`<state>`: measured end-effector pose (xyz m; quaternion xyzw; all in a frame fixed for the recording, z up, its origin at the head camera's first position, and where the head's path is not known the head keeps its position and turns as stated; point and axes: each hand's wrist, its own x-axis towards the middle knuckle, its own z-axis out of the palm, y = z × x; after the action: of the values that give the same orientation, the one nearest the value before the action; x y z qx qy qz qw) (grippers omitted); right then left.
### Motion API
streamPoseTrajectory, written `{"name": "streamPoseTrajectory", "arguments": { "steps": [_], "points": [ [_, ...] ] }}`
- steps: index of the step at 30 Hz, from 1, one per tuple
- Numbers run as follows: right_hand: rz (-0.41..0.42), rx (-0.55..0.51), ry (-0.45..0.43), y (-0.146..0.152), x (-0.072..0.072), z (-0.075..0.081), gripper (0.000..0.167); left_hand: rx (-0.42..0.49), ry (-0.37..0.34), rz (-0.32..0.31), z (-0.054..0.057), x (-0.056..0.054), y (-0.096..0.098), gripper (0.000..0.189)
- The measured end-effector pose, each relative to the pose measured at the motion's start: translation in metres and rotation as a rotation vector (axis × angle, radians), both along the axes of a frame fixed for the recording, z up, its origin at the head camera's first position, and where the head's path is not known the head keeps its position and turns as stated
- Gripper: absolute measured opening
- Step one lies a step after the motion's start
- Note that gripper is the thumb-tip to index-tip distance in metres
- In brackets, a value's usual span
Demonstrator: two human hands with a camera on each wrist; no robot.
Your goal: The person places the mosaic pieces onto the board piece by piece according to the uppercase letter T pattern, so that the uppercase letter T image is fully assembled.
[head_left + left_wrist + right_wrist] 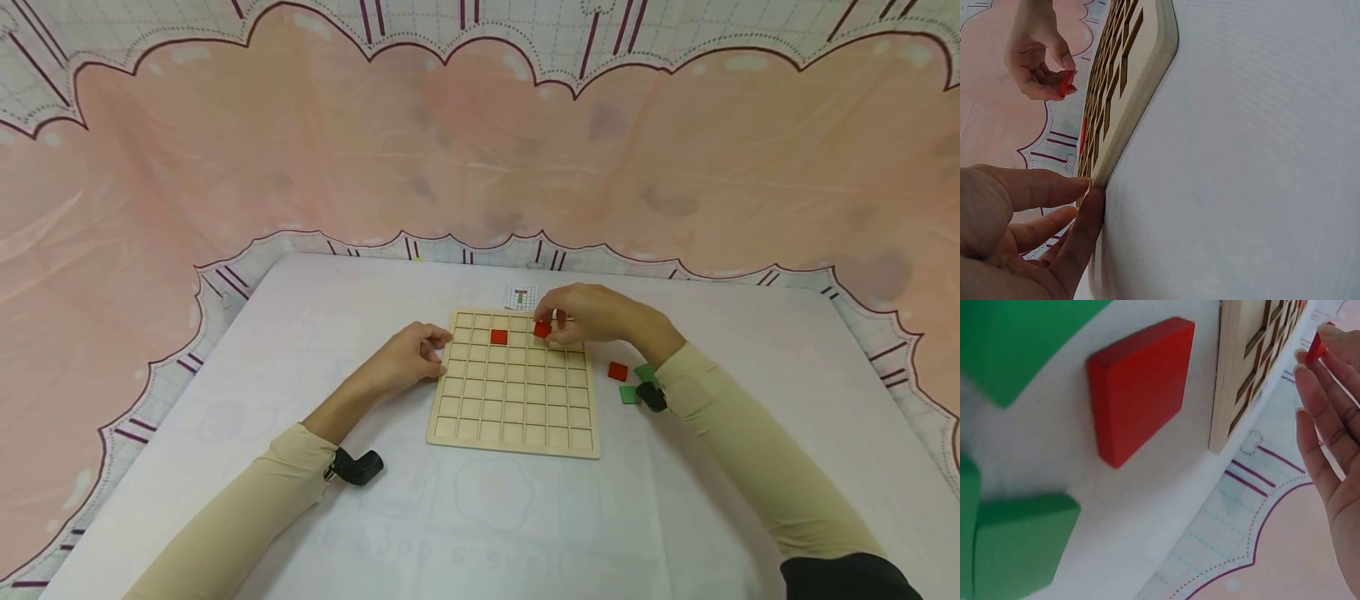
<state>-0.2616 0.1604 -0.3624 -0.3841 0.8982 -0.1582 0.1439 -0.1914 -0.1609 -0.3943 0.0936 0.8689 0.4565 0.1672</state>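
Note:
A wooden grid board (513, 450) lies on the white table. At its left edge, my left hand (405, 358) grips the rim with thumb and finger, seen close up in the left wrist view. Over the far right part of the board, my right hand (592, 312) pinches a red square tile (542, 330) between thumb and fingertips. The left wrist view shows this tile (1067, 83) tilted and apart from the board. Another red tile (498, 337) sits in a square near the board's far side.
To the right of the board lie a loose red tile (618, 371) and several green tiles (627, 395), partly hidden by the right wrist camera (651, 397). A small printed card (521, 297) with a grid pattern lies just beyond the board's far edge.

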Motion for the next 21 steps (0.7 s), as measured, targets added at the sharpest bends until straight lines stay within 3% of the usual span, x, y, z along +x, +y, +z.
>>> {"name": "streamPoseTrajectory", "arguments": {
  "steps": [21],
  "points": [
    [0.060, 0.038, 0.046, -0.027, -0.006, -0.007, 0.032, -0.014, 0.003, -0.002, -0.002, -0.001, -0.001, 0.054]
  ]
}}
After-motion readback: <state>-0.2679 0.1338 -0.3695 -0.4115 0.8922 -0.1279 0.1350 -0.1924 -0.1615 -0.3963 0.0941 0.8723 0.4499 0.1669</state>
